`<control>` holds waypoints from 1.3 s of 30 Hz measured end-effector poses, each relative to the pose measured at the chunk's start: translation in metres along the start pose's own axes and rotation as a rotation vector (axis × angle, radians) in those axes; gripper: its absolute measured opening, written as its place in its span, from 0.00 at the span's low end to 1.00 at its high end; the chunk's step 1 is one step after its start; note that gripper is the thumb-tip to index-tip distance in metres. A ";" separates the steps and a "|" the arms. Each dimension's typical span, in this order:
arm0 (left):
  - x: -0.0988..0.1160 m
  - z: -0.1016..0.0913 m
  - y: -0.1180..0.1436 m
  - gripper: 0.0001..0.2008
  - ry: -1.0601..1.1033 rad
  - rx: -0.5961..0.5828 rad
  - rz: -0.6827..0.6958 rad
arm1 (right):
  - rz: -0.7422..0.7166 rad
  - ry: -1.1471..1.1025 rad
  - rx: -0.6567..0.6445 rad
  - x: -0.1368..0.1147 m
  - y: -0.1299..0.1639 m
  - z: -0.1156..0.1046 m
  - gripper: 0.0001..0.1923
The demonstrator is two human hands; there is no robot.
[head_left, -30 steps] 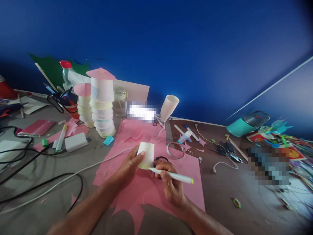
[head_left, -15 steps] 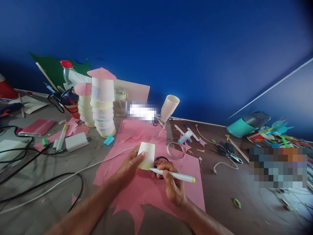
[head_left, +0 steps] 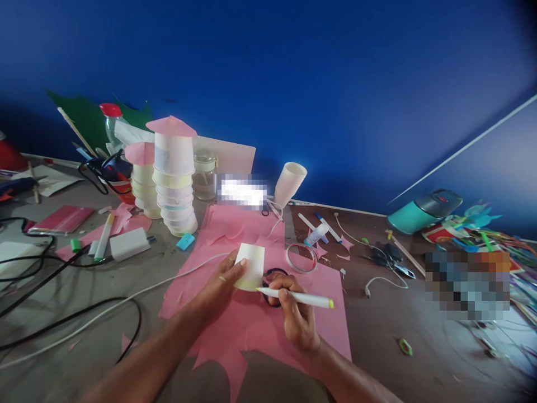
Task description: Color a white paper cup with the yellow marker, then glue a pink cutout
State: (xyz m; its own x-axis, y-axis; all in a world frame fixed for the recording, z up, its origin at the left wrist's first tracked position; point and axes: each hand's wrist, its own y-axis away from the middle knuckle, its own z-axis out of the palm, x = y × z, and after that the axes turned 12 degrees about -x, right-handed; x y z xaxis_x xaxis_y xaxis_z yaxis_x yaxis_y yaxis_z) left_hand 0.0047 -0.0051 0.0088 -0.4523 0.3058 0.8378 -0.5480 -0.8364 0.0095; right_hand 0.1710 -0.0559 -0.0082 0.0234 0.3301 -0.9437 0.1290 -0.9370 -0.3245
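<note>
My left hand [head_left: 229,274] is closed around a white paper cup [head_left: 253,260], its thumb resting on the front side. Pale yellow tints the cup's lower edge, which curves. In my right hand [head_left: 296,319] is a white marker [head_left: 308,299] with a yellow end, held in a pen grip. The marker's tip meets the cup's lower right edge. Under and behind my right fingers lie black-handled scissors [head_left: 271,301], partly hidden. Pink paper [head_left: 235,330] with jagged cut edges spreads beneath both hands.
Two cup towers with pink paper roofs, the taller tower [head_left: 174,184] in front, stand at the back left. Leaning near the wall is a stack of cups [head_left: 289,184]. A tape roll [head_left: 301,257] sits right of the cup. Cables [head_left: 126,299] cross the left side.
The marker tip stays at the cup's lower edge, and both hands keep their grip. The whole view has shifted very slightly.
</note>
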 end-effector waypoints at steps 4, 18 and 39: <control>0.000 0.000 -0.001 0.15 0.039 0.003 0.014 | 0.049 -0.123 0.076 0.003 -0.001 0.001 0.16; 0.000 0.002 0.000 0.14 0.029 0.003 0.005 | 0.054 -0.152 0.083 0.005 0.000 0.000 0.17; 0.004 0.004 0.001 0.10 -0.049 0.097 0.039 | -0.009 0.053 0.203 -0.004 -0.007 0.005 0.18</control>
State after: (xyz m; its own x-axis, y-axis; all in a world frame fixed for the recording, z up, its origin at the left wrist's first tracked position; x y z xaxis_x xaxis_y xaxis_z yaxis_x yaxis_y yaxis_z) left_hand 0.0055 -0.0065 0.0144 -0.4357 0.2515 0.8642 -0.4588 -0.8881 0.0271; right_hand 0.1649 -0.0509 -0.0024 0.0758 0.3391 -0.9377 -0.0725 -0.9360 -0.3444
